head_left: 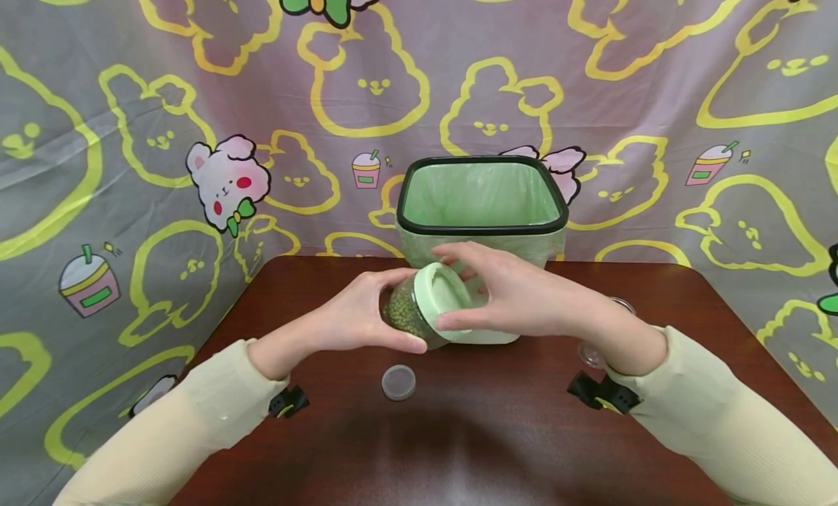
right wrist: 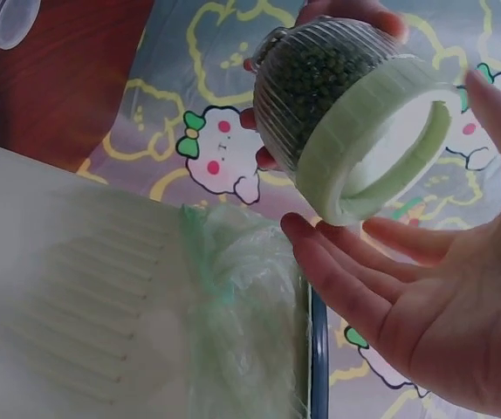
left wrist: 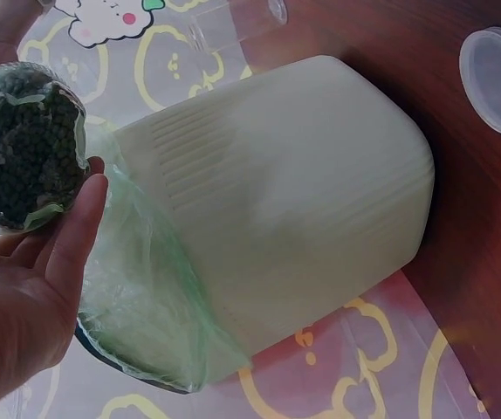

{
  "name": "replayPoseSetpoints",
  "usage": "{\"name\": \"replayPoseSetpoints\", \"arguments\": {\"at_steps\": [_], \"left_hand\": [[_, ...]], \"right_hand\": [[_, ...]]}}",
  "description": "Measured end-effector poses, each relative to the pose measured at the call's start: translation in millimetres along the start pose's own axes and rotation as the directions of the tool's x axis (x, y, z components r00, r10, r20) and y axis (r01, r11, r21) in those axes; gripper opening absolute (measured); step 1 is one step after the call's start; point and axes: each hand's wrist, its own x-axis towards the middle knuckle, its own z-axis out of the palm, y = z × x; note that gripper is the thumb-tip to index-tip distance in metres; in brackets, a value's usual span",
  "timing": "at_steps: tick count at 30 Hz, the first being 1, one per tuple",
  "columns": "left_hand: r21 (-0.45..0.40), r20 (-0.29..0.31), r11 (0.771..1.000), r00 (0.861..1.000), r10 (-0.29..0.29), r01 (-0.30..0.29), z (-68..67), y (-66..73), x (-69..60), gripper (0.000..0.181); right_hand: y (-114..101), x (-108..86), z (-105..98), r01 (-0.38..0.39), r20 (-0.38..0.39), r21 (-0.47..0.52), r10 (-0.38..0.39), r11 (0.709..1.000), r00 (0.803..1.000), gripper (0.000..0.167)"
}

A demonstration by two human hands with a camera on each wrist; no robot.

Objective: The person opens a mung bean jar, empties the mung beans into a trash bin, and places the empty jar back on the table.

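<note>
My left hand point(head_left: 356, 310) grips a clear ribbed jar point(head_left: 407, 311) of small green beans around its body. The jar is tilted, its pale green screw lid point(head_left: 450, 296) turned toward my right hand point(head_left: 507, 288). The fingers of that hand spread around the lid, thumb close to its near edge. In the right wrist view the lid point(right wrist: 373, 144) has a raised rim, and the fingers of the right hand point(right wrist: 434, 297) stand slightly apart from it. The left wrist view shows the jar's bottom point(left wrist: 28, 148) with the dark green beans inside.
Behind the hands stands a pale green trash bin point(head_left: 481, 231) with a black rim and a green liner bag. A small round translucent container point(head_left: 398, 382) sits on the brown table point(head_left: 458, 433). A clear vessel point(head_left: 591, 355) is partly hidden by the right forearm.
</note>
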Motion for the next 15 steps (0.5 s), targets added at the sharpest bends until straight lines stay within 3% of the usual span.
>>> {"name": "replayPoseSetpoints", "arguments": {"at_steps": [9, 15], "left_hand": [[-0.009, -0.005, 1.0, 1.0, 0.002, -0.002, -1.8, 1.7, -0.4, 0.072], [-0.013, -0.008, 1.0, 1.0, -0.001, 0.001, -2.1, 0.7, -1.3, 0.072]], "right_hand": [[-4.7, 6.9, 2.5, -0.041, 0.006, -0.084, 0.042, 0.996, 0.999, 0.069], [-6.0, 7.9, 3.7, -0.055, 0.021, -0.08, 0.057, 0.995, 0.998, 0.062]]}}
